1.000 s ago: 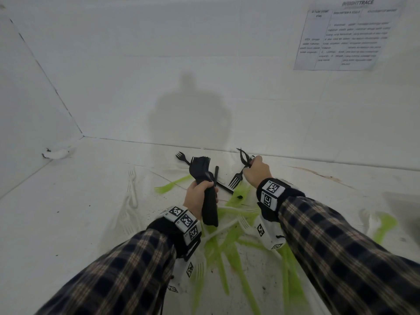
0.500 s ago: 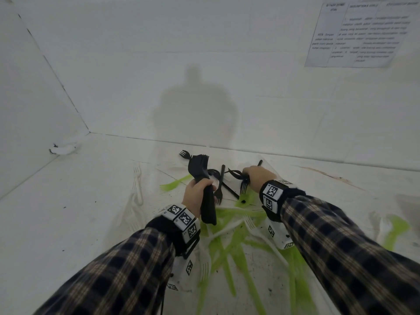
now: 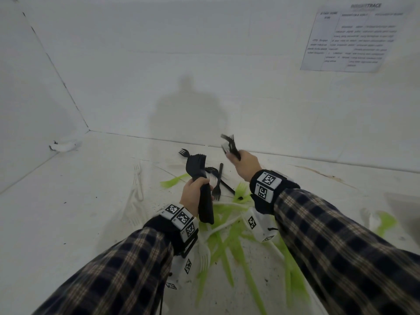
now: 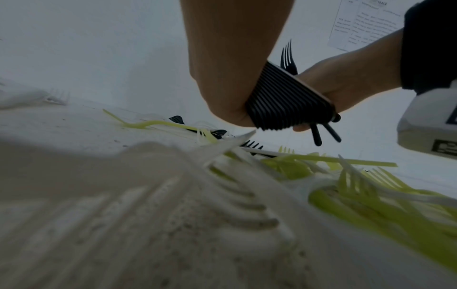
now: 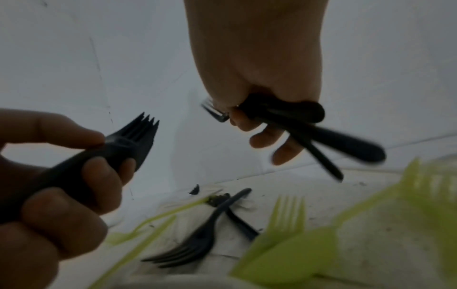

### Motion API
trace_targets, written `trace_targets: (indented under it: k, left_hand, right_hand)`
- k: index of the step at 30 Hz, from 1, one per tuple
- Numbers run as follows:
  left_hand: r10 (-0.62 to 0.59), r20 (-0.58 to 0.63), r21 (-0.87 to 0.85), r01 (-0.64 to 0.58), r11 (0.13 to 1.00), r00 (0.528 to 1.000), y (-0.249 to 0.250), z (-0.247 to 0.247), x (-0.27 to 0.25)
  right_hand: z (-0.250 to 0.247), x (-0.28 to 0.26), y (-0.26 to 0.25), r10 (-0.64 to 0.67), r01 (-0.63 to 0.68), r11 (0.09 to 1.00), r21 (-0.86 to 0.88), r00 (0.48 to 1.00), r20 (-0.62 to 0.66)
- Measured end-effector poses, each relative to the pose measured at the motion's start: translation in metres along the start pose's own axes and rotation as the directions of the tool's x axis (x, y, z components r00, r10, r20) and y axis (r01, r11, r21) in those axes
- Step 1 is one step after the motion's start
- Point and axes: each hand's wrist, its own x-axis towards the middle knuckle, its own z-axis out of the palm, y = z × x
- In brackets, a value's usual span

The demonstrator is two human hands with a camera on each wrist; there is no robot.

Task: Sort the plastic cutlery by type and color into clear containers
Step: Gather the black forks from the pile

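Observation:
My left hand (image 3: 195,196) grips a thick stack of black forks (image 3: 200,178), tines up, above the pile; the stacked handles (image 4: 287,101) show edge-on in the left wrist view. My right hand (image 3: 244,163) is raised to the right of it and holds a couple of black forks (image 3: 230,144), whose handles (image 5: 346,144) cross below the fingers. Loose black forks (image 3: 217,183) lie on the white surface between both hands. Green forks (image 3: 229,246) and white forks (image 3: 222,226) lie mixed under my wrists.
White forks (image 3: 137,180) lie to the left of the pile. A green fork (image 3: 386,223) and a white one lie at the far right. White walls (image 3: 204,64) close the back and left; a printed sheet (image 3: 354,39) hangs at upper right. No clear container is in view.
My right hand has lifted up and away from the pile with black forks in it. My left hand keeps its stack in about the same place.

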Motion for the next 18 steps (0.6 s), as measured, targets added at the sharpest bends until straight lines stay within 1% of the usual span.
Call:
trace_targets:
  k: [2,4,6,8,10,12,15,18]
  left_hand:
    - [0.001,-0.004,-0.005,-0.001,1.0,1.0,0.001,-0.005,-0.002]
    - [0.0,-0.002,-0.008,0.0,1.0,1.0,0.001,-0.011,-0.003]
    - [0.003,-0.01,-0.002,-0.003,1.0,1.0,0.002,-0.018,-0.002]
    - [0.003,-0.02,-0.001,-0.003,1.0,1.0,0.002,-0.022,-0.001]
    - [0.006,-0.022,-0.002,-0.006,1.0,1.0,0.003,-0.025,0.0]
    - [0.011,-0.025,-0.001,-0.011,1.0,1.0,0.004,-0.026,0.001]
    - [0.017,-0.025,-0.004,-0.017,1.0,1.0,0.003,-0.028,0.002]
    - [0.01,-0.026,-0.012,-0.011,1.0,1.0,0.002,-0.028,0.002]
  right_hand:
    - [0.005,-0.004,-0.002,0.014,-0.005,0.995,-0.1,0.996,0.092]
    - [0.012,-0.007,-0.004,0.002,0.048,0.962,-0.269,0.983,0.182]
    - [0.019,-0.009,-0.006,-0.024,0.14,0.89,-0.434,0.965,0.262]
    - [0.024,-0.012,-0.005,-0.047,0.22,0.816,-0.535,0.947,0.318]
    - [0.027,-0.012,-0.001,-0.053,0.27,0.765,-0.584,0.932,0.36]
    - [0.028,-0.011,0.001,-0.068,0.311,0.737,-0.6,0.917,0.392]
    - [0.027,-0.011,0.003,-0.069,0.336,0.704,-0.626,0.91,0.41]
    - [0.03,-0.012,0.007,-0.078,0.355,0.695,-0.626,0.902,0.425]
